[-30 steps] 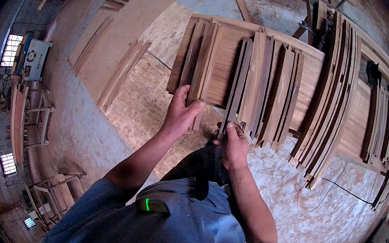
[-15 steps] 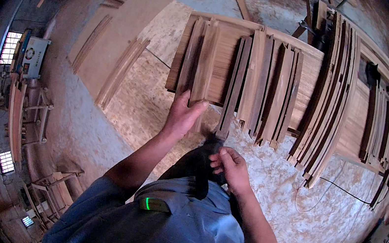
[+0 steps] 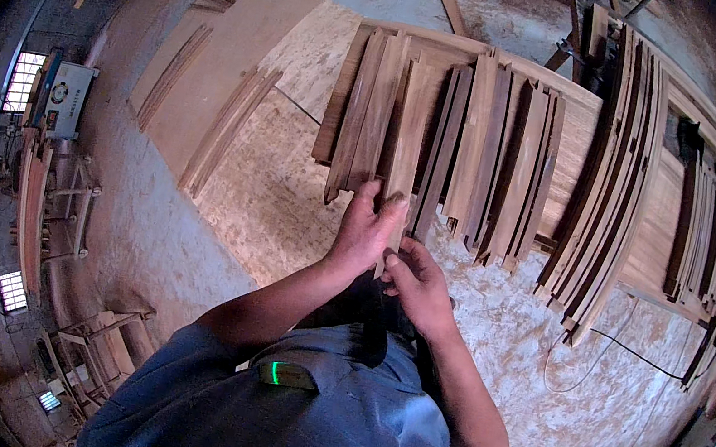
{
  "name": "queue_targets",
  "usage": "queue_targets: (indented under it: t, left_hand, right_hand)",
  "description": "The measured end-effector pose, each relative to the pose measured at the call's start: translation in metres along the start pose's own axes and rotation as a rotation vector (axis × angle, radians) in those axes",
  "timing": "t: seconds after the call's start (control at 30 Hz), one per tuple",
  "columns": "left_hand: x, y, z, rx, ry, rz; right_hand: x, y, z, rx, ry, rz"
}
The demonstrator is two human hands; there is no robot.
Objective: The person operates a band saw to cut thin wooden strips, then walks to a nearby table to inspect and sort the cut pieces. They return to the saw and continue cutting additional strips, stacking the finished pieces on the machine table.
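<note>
The left hand (image 3: 365,232) and right hand (image 3: 419,284), each grip closed, hold the wooden strip (image 3: 408,130) toward its near end.

From the left hand (image 3: 369,230), the held stick (image 3: 406,130) is filling twelve o'clock, and two sticks (image 3: 379,117) are blocking toward eleven. A thin gap is running toward one o'clock; past it, more sticks (image 3: 470,139) are lying in the way. At two o'clock, a wider gap is showing the tabletop (image 3: 571,153), then a long pile (image 3: 617,187) is blocking.
</note>
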State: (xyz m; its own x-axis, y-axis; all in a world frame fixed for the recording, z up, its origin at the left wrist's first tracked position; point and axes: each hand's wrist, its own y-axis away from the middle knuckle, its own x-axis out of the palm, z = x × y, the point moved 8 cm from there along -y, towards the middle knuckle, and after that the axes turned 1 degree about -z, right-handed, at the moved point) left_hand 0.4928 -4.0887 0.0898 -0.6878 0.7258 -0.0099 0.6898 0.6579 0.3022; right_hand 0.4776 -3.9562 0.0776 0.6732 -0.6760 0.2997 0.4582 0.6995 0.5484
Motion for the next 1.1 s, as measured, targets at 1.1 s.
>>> queue_targets:
  t: [1.1]
  left_hand:
    - [-0.117,-0.056,0.036,-0.182,-0.052,-0.347]
  right_hand:
    - [0.000,0.001,0.003,-0.025,-0.229,0.007]
